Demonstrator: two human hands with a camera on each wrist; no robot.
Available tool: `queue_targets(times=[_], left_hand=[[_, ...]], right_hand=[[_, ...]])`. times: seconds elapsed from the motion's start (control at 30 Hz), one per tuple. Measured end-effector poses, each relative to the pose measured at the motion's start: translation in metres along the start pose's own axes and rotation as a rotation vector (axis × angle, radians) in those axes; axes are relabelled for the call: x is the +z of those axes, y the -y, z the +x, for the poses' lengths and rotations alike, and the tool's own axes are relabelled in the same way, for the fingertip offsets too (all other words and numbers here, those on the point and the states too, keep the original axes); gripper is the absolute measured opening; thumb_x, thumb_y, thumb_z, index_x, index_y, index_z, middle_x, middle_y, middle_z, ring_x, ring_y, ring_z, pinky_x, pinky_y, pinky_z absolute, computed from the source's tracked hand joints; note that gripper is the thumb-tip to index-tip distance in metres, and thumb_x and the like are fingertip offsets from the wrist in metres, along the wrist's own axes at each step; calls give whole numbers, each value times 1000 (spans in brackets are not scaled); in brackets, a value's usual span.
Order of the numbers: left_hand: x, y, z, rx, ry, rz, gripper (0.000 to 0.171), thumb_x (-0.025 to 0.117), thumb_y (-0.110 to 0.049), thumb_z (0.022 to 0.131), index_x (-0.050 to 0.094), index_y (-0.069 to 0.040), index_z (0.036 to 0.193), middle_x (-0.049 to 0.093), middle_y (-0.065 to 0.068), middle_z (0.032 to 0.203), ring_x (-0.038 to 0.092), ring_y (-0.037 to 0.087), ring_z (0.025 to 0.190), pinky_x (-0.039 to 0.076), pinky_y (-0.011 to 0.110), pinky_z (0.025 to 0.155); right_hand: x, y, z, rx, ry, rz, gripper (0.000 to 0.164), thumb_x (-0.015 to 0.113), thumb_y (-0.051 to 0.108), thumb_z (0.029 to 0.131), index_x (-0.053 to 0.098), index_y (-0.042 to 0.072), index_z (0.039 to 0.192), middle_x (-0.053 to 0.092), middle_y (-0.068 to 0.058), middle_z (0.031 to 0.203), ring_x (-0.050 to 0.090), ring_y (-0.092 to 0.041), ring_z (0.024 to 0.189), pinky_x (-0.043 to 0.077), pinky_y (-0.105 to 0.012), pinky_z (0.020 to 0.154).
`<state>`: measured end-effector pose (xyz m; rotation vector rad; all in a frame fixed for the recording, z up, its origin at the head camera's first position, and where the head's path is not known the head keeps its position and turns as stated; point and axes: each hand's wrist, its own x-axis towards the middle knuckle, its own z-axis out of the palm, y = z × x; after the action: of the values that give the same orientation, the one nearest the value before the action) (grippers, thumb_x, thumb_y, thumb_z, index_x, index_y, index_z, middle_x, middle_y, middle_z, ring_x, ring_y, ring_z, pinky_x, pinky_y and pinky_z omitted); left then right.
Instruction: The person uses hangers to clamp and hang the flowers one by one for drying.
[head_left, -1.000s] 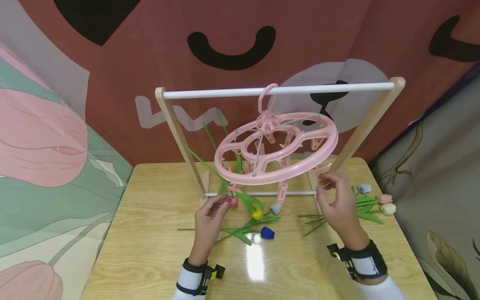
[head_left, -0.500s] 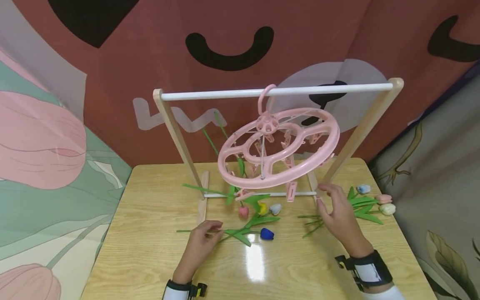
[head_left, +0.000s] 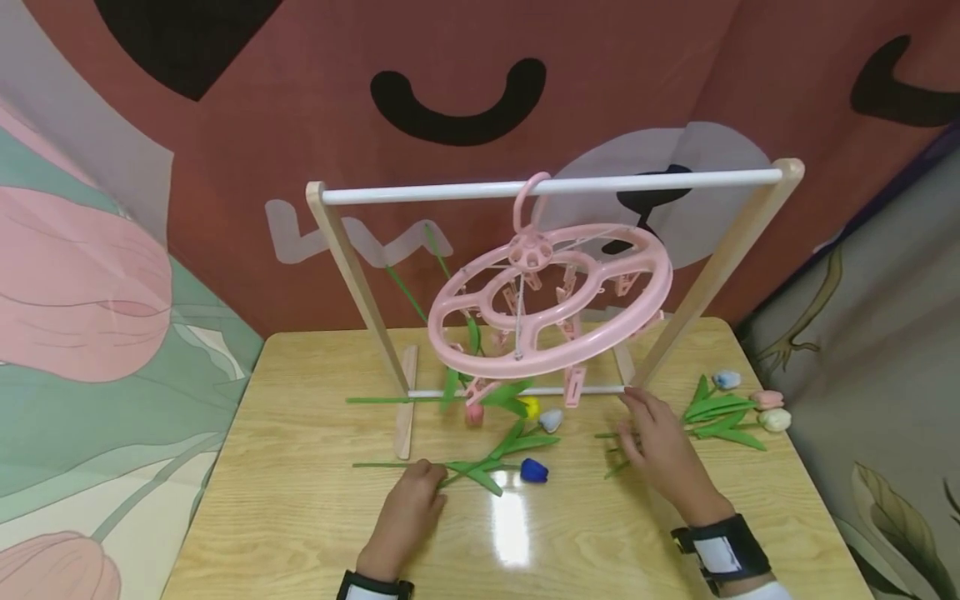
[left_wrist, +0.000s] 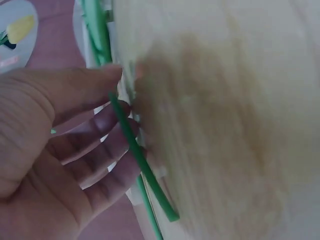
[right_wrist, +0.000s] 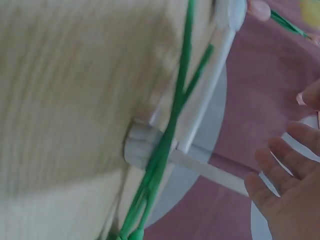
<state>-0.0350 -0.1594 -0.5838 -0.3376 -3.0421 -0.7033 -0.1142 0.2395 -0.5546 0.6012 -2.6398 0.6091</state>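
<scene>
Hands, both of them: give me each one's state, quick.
Left hand: thumb and fingers at a flower stem; whether it grips cannot be told.
Right hand: open, holding nothing.

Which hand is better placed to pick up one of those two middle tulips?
Likely your left hand: a slender green stem crosses its fingers, and the dark blue artificial tulip and pale artificial tulip lie to its right. Your right hand is by the pastel three-flower bunch.
</scene>
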Motion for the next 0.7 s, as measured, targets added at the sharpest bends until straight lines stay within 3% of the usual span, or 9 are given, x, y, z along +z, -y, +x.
queue_targets(times=[0.1,0.23,0.5,0.7], left_hand=[[5,-2,1,37,-43,91,18,79,4,82,74,-6,96,62,2,86,65,17,81,59,32,64],[7,-3,1,67,-86,146,17,75,8,84,75,-7,91,63,1,84,66,16,81,61,30,65],[-1,-14,1,141,-175,148,25,76,12,76,77,-10,87,61,-2,80,64,15,80,60,30,65],[-8,-28,6,211,-190,146,22,77,8,77,78,-12,87,63,-3,80,60,12,74,58,25,61]], right_hand=[[6,7,-3,-20,35,-4,49,76,9,87,60,-7,130,59,-29,133,58,-47,120,53,-63,97],[14,18,-6,-58,66,14,48,76,9,86,61,-5,129,61,-27,131,61,-44,116,55,-60,94],[20,41,-4,-184,106,-15,53,76,15,86,62,-3,133,61,-23,136,61,-41,122,55,-57,100],[20,56,1,-350,148,-52,39,70,26,97,67,6,131,67,-15,134,64,-36,121,55,-54,104]])
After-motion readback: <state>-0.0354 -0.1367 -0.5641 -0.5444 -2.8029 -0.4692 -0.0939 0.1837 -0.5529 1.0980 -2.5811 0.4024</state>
